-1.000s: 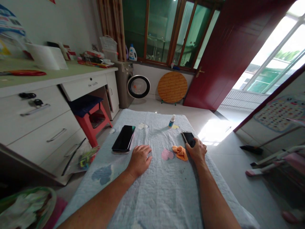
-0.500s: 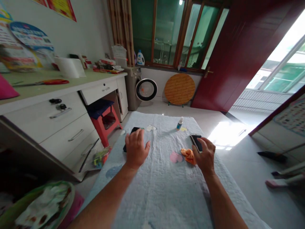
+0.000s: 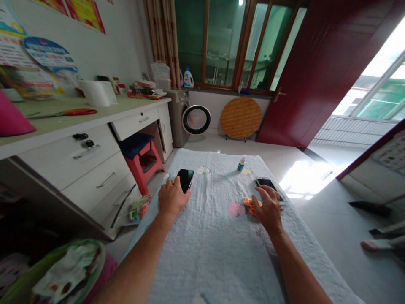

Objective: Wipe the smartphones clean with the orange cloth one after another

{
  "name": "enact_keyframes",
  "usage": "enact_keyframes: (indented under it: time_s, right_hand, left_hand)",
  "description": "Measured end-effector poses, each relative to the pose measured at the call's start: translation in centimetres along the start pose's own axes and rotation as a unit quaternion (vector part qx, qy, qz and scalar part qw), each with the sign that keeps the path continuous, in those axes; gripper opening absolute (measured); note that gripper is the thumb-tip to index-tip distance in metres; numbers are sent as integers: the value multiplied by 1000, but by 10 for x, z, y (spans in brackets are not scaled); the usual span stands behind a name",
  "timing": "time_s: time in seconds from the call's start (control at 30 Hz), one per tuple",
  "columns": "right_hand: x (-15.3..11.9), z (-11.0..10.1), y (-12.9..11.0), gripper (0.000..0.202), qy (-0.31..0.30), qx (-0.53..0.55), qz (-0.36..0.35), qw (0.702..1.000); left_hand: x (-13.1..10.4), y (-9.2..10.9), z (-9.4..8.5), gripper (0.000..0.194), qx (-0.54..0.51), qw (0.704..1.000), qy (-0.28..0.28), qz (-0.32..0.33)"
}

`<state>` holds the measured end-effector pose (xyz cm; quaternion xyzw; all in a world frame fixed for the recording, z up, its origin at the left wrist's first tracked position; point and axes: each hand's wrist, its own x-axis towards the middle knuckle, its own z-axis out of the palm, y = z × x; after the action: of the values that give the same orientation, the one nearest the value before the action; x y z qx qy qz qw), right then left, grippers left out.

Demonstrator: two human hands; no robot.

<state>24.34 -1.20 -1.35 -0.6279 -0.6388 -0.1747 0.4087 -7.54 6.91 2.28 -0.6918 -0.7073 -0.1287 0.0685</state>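
Observation:
My left hand (image 3: 172,197) is closed around the near left side of a black smartphone (image 3: 186,179), whose dark glossy screen faces up. It is held at or just above the cloth-covered surface. My right hand (image 3: 268,207) hovers with fingers apart over an orange cloth (image 3: 248,202), its thumb at the cloth's edge. Beneath and beyond those fingers lies a second smartphone (image 3: 265,182), dark-screened with a light rim, partly hidden. Farther back a small spray bottle (image 3: 241,164) with a blue label stands upright.
A pale blue quilted cover (image 3: 202,236) spreads over the surface before me. To the left are a white desk (image 3: 91,169), a red stool (image 3: 142,162) and a waste bin (image 3: 103,257). A washing machine (image 3: 179,114) and a round wooden tabletop (image 3: 241,118) stand at the back.
My left hand has shifted left and closed on the side of its phone, whose screen now shows more. My right hand has let go of the other phone and moved toward the orange cloth.

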Motion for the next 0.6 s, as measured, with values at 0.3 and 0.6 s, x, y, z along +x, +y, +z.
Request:
enact_keyframes:
  time_s: [0.3, 0.6]
  right_hand:
    - [0, 2, -5, 22, -12, 15, 2, 1000]
    - [-1, 3, -6, 20, -12, 12, -6, 1000]
  left_hand:
    - [2, 0, 4, 58, -15, 1000, 7, -12]
    - [2, 3, 12, 59, -21, 998, 52, -12]
